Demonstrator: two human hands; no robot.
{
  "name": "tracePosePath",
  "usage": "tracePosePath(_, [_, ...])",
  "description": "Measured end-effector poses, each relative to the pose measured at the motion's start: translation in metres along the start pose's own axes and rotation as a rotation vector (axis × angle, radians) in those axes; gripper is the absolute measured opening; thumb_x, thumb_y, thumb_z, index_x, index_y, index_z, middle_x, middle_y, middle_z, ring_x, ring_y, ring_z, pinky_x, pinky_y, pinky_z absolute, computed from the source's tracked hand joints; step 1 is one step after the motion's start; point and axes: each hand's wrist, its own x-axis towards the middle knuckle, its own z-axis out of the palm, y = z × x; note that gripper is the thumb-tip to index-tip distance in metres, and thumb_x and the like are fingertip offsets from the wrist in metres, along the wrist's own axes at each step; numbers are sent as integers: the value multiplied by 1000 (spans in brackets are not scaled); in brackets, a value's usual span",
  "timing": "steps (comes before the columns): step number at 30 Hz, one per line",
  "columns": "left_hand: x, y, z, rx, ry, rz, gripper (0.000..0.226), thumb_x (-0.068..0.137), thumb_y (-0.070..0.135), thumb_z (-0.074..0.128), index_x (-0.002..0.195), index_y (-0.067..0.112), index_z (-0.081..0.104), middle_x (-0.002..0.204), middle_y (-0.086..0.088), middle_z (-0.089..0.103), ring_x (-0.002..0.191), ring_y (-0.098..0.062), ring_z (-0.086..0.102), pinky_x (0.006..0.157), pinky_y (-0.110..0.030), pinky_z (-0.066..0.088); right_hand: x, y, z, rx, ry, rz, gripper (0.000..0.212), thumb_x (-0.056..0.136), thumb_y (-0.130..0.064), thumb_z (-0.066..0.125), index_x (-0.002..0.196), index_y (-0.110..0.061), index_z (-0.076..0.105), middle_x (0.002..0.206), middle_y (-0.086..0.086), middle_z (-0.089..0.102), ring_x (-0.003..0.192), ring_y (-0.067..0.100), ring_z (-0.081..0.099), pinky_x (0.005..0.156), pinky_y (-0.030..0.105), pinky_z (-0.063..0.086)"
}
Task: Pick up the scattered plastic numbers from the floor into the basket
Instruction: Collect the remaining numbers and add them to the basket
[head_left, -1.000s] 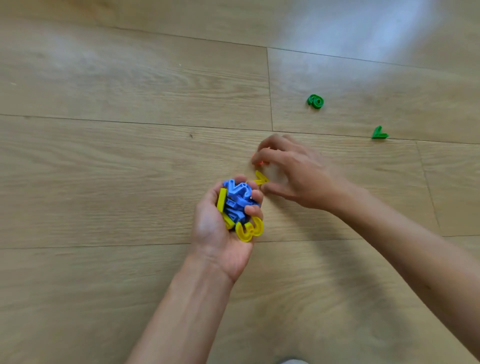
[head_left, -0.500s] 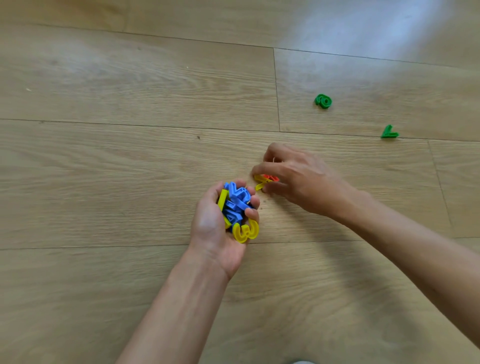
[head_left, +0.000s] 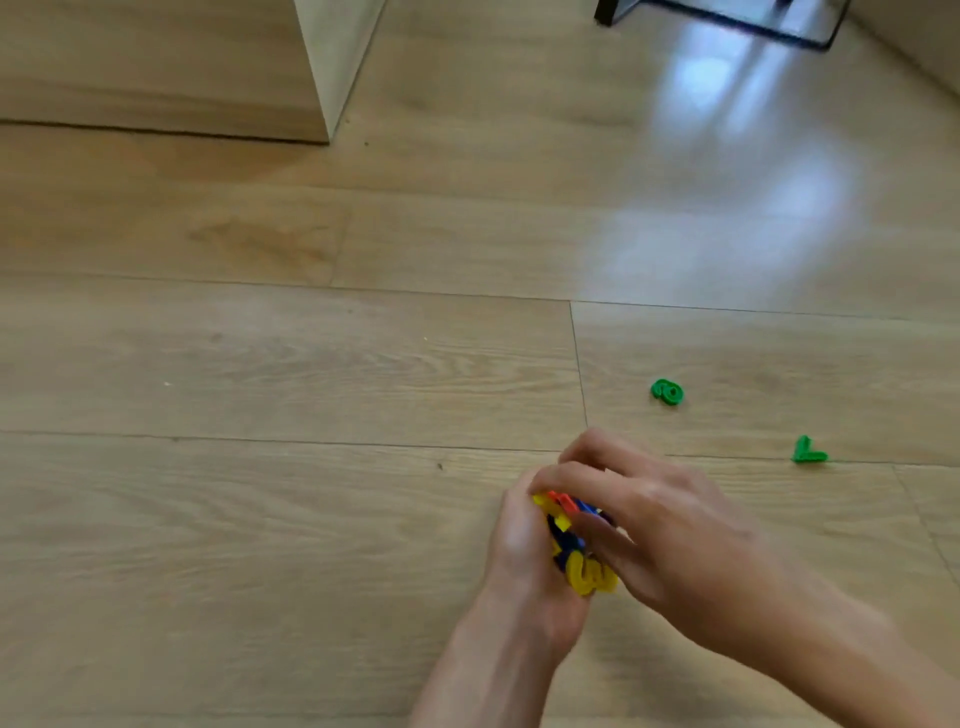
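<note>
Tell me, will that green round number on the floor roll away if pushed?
Probably not: the green round number seems to lie flat, so it would likely slide on the shiny floor. It looks small and stiff, so probably light.

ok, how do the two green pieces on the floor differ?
The round green piece is curled loops; the angular green piece is two straight strokes meeting at a corner. The round one lies further left and further away than the angular one. Both are green, on the floor, untouched.
</note>
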Motion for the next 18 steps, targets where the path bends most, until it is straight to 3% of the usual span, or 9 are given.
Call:
tracePosePath(4, [9, 7, 10, 34, 23, -18, 31, 93, 25, 39, 82, 11, 65, 73, -8, 60, 71, -20, 60, 52, -25, 47, 0, 3, -10, 14, 39, 41, 41, 82, -25, 54, 119, -41, 57, 111, -21, 53, 94, 4, 58, 73, 33, 54])
tracePosePath(6, [16, 6, 12, -11, 35, -42, 31, 92, 25, 43, 80, 10, 67, 71, -7, 62, 64, -18, 61, 50, -22, 49, -1, 5, -15, 99, 53, 68, 42, 84, -28, 53, 123, -40, 60, 113, -24, 54, 102, 2, 58, 82, 23, 51])
tracePosePath(9, [21, 10, 14, -86, 35, -95, 24, 89, 23, 47, 80, 8, 64, 69, -7, 59, 54, -17, 56, 42, -18, 42, 4, 28, -23, 184, 256, 167, 38, 85, -33, 58, 123, -34, 63, 109, -21, 59, 101, 2, 61, 78, 11, 43])
tracePosePath(12, [27, 9, 12, -121, 73, -110, 23, 90, 21, 45, 82, 6, 61, 73, -10, 58, 56, -18, 54, 38, -16, 36, 19, 90, -20, 115, 415, 393, 32, 86, -26, 69, 118, -25, 66, 109, -9, 62, 94, 8, 63, 76, 23, 48])
tracePosePath(15, [33, 7, 15, -132, 93, -120, 25, 91, 21, 43, 81, 6, 60, 74, -10, 58, 56, -18, 54, 38, -16, 36, 32, 148, -5, -78, 261, 600, 40, 87, -31, 69, 126, -26, 60, 122, -2, 57, 106, 21, 61, 89, 42, 52])
tracePosePath(18, [39, 5, 17, -130, 104, -135, 27, 93, 22, 43, 79, 6, 60, 74, -10, 58, 56, -18, 54, 38, -15, 36, 39, 169, 9, -159, 179, 651, 38, 89, -37, 65, 126, -29, 58, 125, -2, 56, 107, 23, 60, 89, 46, 53])
